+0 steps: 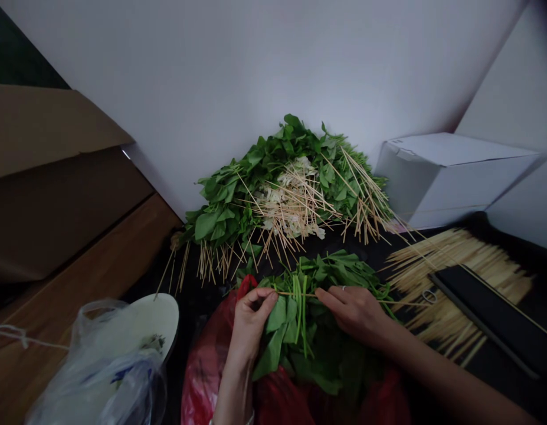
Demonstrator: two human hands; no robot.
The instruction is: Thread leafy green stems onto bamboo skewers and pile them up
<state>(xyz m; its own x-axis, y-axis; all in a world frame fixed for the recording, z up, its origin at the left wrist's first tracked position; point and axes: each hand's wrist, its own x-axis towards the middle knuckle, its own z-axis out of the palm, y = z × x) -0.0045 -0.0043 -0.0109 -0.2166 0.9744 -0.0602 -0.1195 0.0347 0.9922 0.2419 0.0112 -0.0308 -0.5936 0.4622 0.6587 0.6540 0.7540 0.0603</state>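
Note:
Between my hands runs a thin bamboo skewer point(408, 303), roughly level, with several green leafy stems point(298, 313) on it. My left hand point(249, 319) pinches with thumb and index finger at the skewer's left end. Closed round the skewer to the right of the stems is my right hand point(357, 313), which wears a ring. The skewer's other end sticks out past that hand. Leaves hang below the skewer, over a red plastic bag point(211, 360) that holds more loose greens point(339, 268).
Against the wall lies a heap of skewered greens point(255, 159) and pale shredded-looking vegetable point(295, 177). Bare skewers point(459, 254) are spread at right, under a black phone-like slab point(485, 313). A white box point(454, 171), a bowl point(167, 313), a clear bag point(109, 389) and cardboard point(52, 130) stand around.

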